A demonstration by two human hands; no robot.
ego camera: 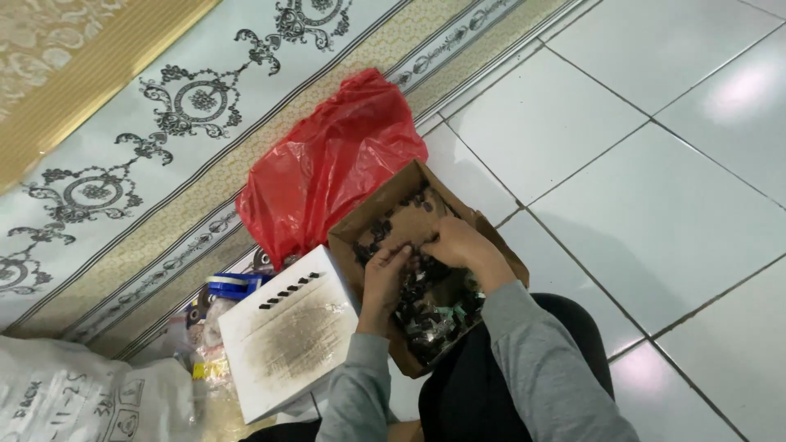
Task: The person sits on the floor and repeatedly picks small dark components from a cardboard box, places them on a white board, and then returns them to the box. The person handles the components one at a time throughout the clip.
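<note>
Both the left hand (385, 278) and right hand (455, 244) were found half-curled among small dark clips (426, 315) in the cardboard box (358, 226); any grip was obscured. The pieces were judged light, stiff, best pinched singly.

Both arms wear long grey sleeves of a soft, knit-looking fabric, plain and unmarked, with cuffs ending at the wrists just behind the bare left hand (383, 278) and right hand (458, 243). Nearer the body than the hands shows dark, probably black, clothing; its cut is hard to tell.
</note>
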